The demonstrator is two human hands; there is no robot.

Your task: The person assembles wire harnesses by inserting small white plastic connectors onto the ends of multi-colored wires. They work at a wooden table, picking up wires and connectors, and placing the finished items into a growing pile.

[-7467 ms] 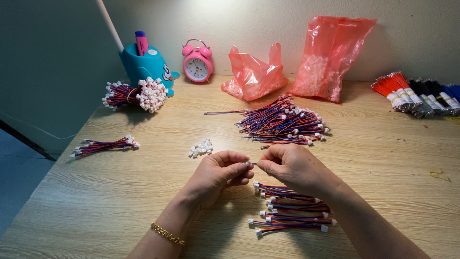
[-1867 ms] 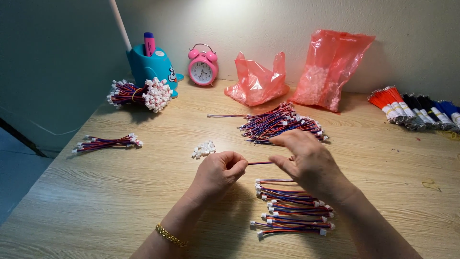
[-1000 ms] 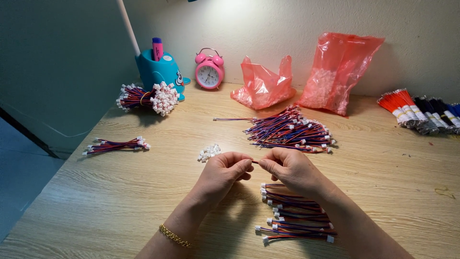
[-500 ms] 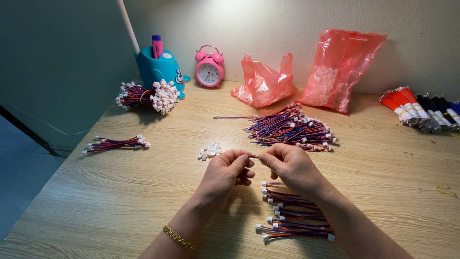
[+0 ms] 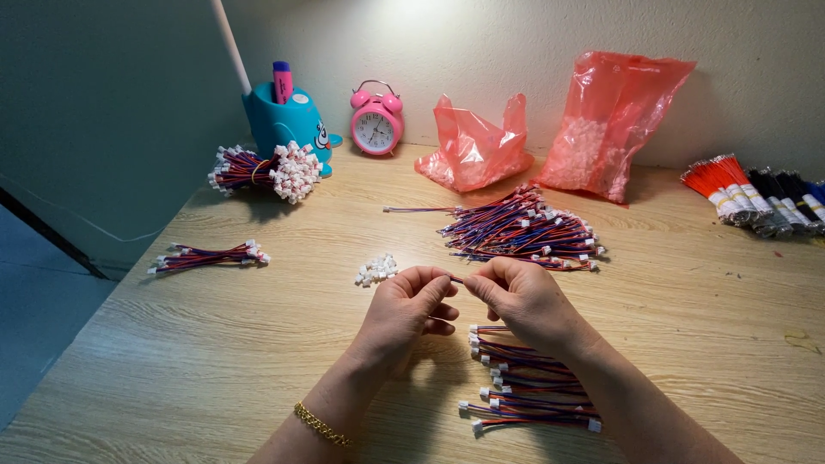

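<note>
Now the left hand and right hand, apart a moment ago, pinch one thin wire lead together between fingertips above the counter.

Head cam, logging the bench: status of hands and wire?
Left hand and right hand both pinch one thin wire between fingertips. Loose connectors beside left hand, wire pile below right. Nothing blocking.

Short wire mostly hidden between the hands, black wire bundles cut off at right edge
</note>
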